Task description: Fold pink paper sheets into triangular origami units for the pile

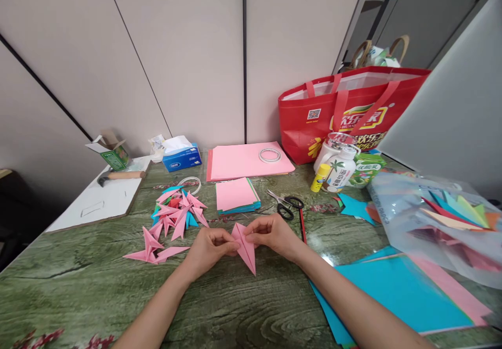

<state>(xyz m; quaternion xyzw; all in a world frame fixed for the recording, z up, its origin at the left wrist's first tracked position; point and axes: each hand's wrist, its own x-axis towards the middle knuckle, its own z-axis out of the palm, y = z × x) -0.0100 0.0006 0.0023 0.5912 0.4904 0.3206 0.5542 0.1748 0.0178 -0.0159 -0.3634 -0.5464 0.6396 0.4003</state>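
Between my two hands is a piece of folded pink origami paper (246, 252), long and kite-shaped, with a crease down its middle and a point toward me. My left hand (209, 249) pinches its left edge between thumb and fingers. On the opposite edge, my right hand (271, 234) also grips it with closed fingers. Just beyond the hands lies a stack of small square paper (235, 195), pink on top. Left of it sits a pile of folded pink, blue and red paper pieces (178, 210). Black-handled scissors (285, 202) rest beyond my right hand.
Large blue sheets (396, 291) lie under my right forearm. A plastic bag (439, 223) of paper pieces is at right. Behind stand a red bag (301, 129), white bottle (341, 169), glue stick (320, 177) and tissue pack (182, 158). A hammer (121, 175) lies on a white board.
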